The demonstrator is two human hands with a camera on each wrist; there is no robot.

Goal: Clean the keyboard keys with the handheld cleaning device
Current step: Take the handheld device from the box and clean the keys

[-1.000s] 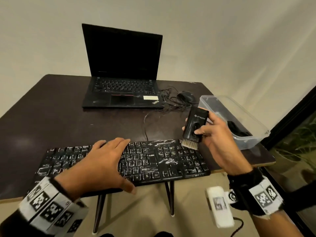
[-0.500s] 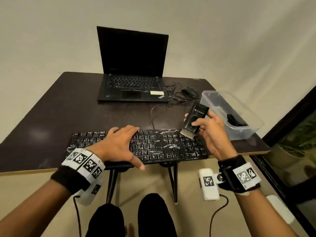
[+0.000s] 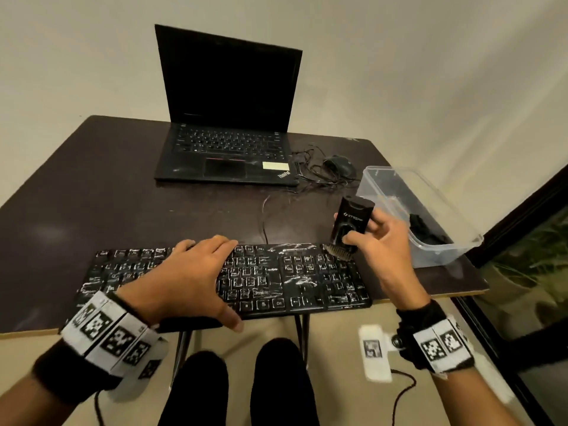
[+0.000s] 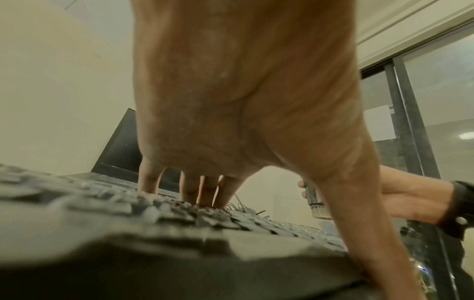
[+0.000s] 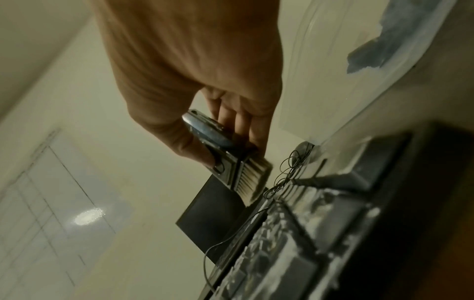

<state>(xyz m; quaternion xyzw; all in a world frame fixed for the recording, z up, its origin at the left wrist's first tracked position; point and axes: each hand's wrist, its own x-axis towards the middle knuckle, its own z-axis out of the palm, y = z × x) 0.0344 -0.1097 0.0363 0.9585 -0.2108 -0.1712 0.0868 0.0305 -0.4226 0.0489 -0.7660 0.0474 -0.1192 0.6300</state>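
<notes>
A black keyboard point(image 3: 276, 281), smeared with white dust, lies along the front edge of the dark table point(image 3: 92, 204). My left hand point(image 3: 190, 278) rests flat on its middle keys, fingers straight, thumb over the front edge; the left wrist view shows the fingertips point(image 4: 202, 194) touching the keys point(image 4: 179, 211). My right hand point(image 3: 378, 241) grips a black handheld cleaning device point(image 3: 352, 224) upright, its brush end point(image 3: 339, 252) just above the keyboard's far right corner. In the right wrist view the thumb and fingers clamp the device point(image 5: 218, 146), bristles point(image 5: 252, 180) hanging above the keys point(image 5: 295, 233).
An open black laptop point(image 3: 227, 118) stands at the back of the table. A mouse point(image 3: 339, 166) and tangled cables point(image 3: 307, 173) lie to its right. A clear plastic bin point(image 3: 415, 210) holding a dark item sits at the right edge. My legs point(image 3: 233, 388) show below the table.
The head view has pulled back and tilted down. The right hand has brought the device lower, with the brush now closer to the keyboard's far right corner. The left hand stays on the keys.
</notes>
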